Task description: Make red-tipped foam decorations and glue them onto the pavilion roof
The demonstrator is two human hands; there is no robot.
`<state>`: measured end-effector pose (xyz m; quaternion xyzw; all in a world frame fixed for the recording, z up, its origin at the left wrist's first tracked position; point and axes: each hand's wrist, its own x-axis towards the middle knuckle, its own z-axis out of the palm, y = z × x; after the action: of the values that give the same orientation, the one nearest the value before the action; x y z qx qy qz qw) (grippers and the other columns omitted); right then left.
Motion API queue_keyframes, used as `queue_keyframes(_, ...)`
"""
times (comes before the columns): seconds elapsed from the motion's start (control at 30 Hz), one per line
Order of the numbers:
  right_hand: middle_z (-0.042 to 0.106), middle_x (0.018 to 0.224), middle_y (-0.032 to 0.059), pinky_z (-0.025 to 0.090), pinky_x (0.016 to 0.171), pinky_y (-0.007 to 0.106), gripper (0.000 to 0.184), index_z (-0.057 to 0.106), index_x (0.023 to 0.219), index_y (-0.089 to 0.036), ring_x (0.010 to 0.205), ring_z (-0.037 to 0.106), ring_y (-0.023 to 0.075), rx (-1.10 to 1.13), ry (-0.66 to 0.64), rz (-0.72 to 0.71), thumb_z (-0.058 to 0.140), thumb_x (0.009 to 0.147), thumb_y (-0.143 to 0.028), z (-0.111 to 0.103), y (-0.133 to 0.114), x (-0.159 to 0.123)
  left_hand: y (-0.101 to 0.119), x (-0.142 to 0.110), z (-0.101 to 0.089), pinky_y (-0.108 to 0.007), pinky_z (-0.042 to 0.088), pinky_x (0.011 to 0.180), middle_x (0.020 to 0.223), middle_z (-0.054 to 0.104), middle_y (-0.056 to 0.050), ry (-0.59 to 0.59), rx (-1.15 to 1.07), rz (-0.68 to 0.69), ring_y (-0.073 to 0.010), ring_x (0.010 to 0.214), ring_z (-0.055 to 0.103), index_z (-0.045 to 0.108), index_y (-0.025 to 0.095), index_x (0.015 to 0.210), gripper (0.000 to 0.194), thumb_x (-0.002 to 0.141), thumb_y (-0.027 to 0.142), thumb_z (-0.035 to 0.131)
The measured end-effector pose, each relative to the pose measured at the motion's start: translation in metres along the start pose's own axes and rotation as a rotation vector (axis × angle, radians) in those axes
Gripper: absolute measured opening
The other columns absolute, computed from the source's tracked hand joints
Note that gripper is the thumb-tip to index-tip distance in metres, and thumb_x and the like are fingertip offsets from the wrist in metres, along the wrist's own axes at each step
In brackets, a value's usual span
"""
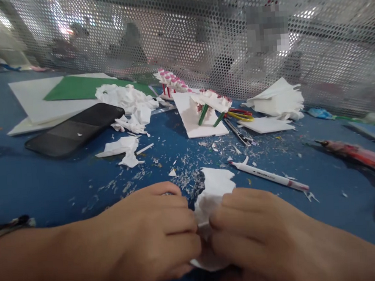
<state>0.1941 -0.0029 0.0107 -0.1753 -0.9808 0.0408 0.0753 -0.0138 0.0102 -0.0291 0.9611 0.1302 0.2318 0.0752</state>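
Observation:
Between my two hands is a torn piece of white paper (214, 183), its ragged upper part sticking out above my knuckles and a curved edge showing below. My left hand (151, 234) is closed on its left side, fingers curled. From the right, my right hand (256, 233) grips the same paper, with its fingers bent in and slightly blurred. Both thumbs are mostly hidden. A white marker (272, 176) with a dark red tip lies just beyond my right hand. Small paper scraps (172, 172) are scattered in front of my knuckles.
A black phone (75, 128) and crumpled paper (124, 100) lie left. Small paper models on green sticks (204, 114) and red sticks (168, 90) stand at the back, near scissors (238, 133). A pink-red tool (360, 155) with a cable is right. Perforated metal screen (181, 39) behind.

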Motion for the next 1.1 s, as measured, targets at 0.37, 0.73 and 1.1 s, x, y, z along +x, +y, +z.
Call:
queue_keyframes(0.37,0.058,0.070,-0.0019,0.031,0.049,0.026,0.021,0.056,0.070,-0.017,0.058,0.045,0.0116,-0.024,0.001,0.096,0.048,0.089,-0.021,0.018,-0.015,0.003,-0.004,-0.003,-0.002,-0.028,0.031,0.079,0.079,0.059,0.008,-0.084,-0.244,-0.105,-0.0110,0.073,0.053,0.053,0.021,0.071,0.012,0.075,0.018,0.064)
queue_keyframes(0.73,0.062,0.082,-0.0023,0.044,0.059,0.015,0.020,0.059,0.084,-0.020,0.067,0.057,0.0061,0.201,0.179,0.178,0.042,0.091,-0.014,-0.007,-0.007,-0.008,-0.003,-0.004,-0.007,-0.025,0.038,0.085,0.112,0.055,-0.003,0.131,-0.093,-0.144,-0.0172,0.100,0.051,0.045,0.021,0.113,0.031,0.083,0.019,0.051)
queue_keyframes(1.1,0.068,0.084,-0.0006,0.049,0.069,0.009,0.006,0.062,0.082,-0.017,0.075,0.063,0.0052,0.408,0.462,0.267,0.061,0.080,-0.012,-0.015,-0.004,-0.003,-0.027,0.006,-0.017,-0.026,0.041,0.074,0.087,0.062,0.000,0.168,-0.006,-0.265,-0.0151,0.080,0.054,0.062,0.023,0.085,0.022,0.085,0.013,0.043)
